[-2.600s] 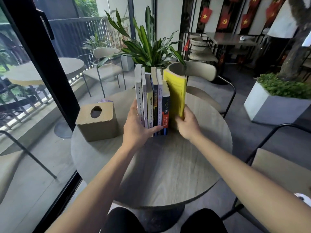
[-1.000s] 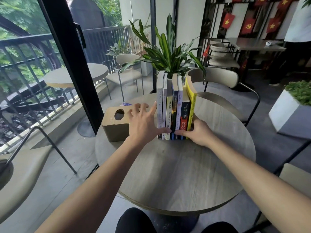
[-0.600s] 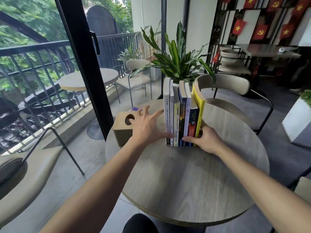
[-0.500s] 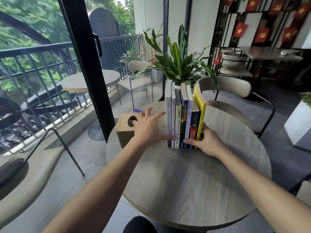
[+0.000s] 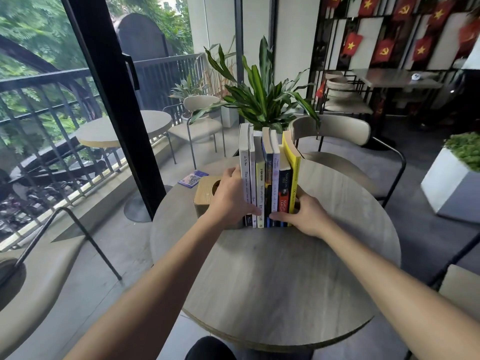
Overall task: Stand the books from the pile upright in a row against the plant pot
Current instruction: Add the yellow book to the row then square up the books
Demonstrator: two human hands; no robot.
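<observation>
While we look down at the round grey table (image 5: 272, 276), a row of books (image 5: 268, 178) stands upright on its far half, spines facing us, with the leafy plant (image 5: 262, 97) rising directly behind them; only a sliver of the white plant pot (image 5: 257, 133) shows between the book tops, so we cannot tell whether the row touches it. We count about six volumes: two pale ones at the left, then one with a yellow lower spine, a dark blue one, one with a red block low on the spine, and a yellow book (image 5: 293, 175) at the right end, whose top leans slightly to the left against its neighbour. Our left hand (image 5: 230, 201) lies flat against the left face of the row, fingers spread up the outermost cover and the thumb crossing the lower spines. Our right hand (image 5: 302, 215) presses in low from the right, thumb stretched across the base of the spines and fingers tucked behind the yellow book, so both hands clasp the row between them. A wooden tissue box (image 5: 205, 201) sits just beside the left hand, partly hidden by it, and a blue card (image 5: 193, 178) lies at the table's far left edge
</observation>
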